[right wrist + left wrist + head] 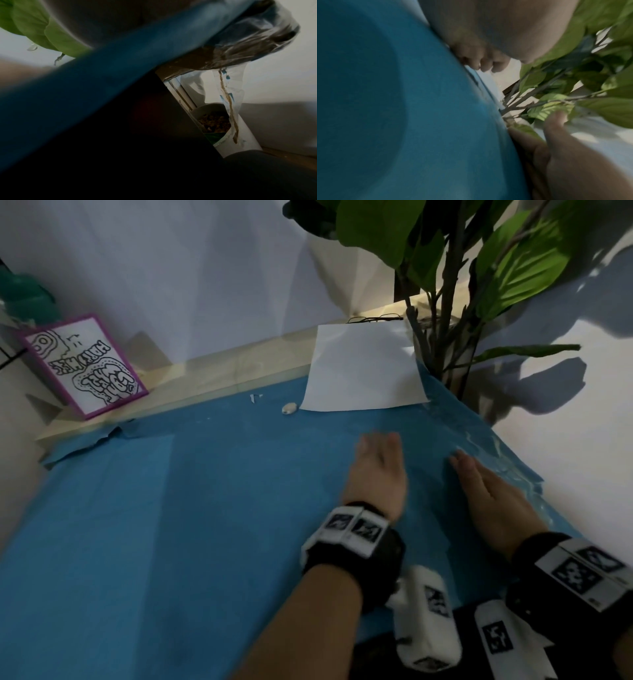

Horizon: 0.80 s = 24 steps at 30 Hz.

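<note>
The left hand lies palm-down on the blue sheet, its fingers loose and gripping nothing. Just beside it, the right hand presses flat with straight fingers near the sheet's crinkled right edge. The sheet covers most of the worktop. Beyond the hands lies a white paper, with a small white lump just left of it. A leafy plant stands at the right, and a framed picture leans far left.

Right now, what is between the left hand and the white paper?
Only bare blue sheet lies between the left hand and the white paper, as the head view shows.
</note>
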Available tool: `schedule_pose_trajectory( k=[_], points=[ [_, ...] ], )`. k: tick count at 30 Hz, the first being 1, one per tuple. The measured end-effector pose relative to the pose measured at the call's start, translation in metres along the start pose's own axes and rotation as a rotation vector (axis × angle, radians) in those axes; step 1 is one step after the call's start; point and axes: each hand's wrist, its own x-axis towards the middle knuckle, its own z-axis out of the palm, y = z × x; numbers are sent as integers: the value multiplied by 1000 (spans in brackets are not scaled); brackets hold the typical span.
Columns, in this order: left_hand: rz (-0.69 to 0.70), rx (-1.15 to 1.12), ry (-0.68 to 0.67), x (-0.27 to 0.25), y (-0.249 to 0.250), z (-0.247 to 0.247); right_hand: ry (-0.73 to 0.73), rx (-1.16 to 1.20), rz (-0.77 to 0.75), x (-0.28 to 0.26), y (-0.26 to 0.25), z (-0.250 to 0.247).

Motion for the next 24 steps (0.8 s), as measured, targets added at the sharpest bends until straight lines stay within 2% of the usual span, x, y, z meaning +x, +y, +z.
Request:
schedule_pose_trajectory(
  k=[1,2,3,4,5,6,7,9,10,12,13,14,16,17,18,19,21,22,23,24],
  points=[
    [23,94,172,-3,-10,-11,0,10,0,0,0,0],
    [-67,186,235,-7,-23,-22,0,17,-1,-1,1,0],
    [-274,260,195,-14,-36,-34,2,19,-6,-1,1,1],
    [-520,293,98,-18,-47,-43,2,12,-11,-1,1,2],
    [-689,323,-7,-20,-50,-49,1,-1,-18,-1,2,3],
    [-742,346,-70,-20,-48,-50,2,-13,-25,0,1,3],
    [-692,376,-136,-16,-46,-43,1,-20,-31,0,1,4],
    [-449,270,-228,-10,-26,-24,2,-20,-28,-1,0,3],
    [-316,149,-326,-11,-14,-16,1,-18,-24,-1,0,2],
    [-201,-174,-457,-15,4,-23,-12,-22,-19,-1,-1,1],
    [-192,-267,-381,-14,5,-31,-16,-26,-17,-1,-1,1],
    [-213,-250,-231,-9,1,-39,-14,-33,-19,-1,0,1],
    [-344,20,3,6,-23,-46,-12,-53,-32,0,3,2],
    [-473,163,0,10,-32,-48,-16,-67,-41,0,3,3],
    [-569,268,-61,9,-35,-47,-19,-78,-50,1,4,4],
    [-581,323,-128,7,-34,-40,-20,-84,-56,1,4,4],
    [-396,263,-231,-8,-30,-22,-23,-85,-61,2,5,4],
    [-239,164,-294,-15,-31,-15,-27,-86,-65,3,6,4],
    [-153,-4,-367,-21,-26,-19,-31,-87,-69,3,7,4],
    [-165,-171,-449,-25,-20,-32,-33,-87,-72,3,7,4]
  ],
)
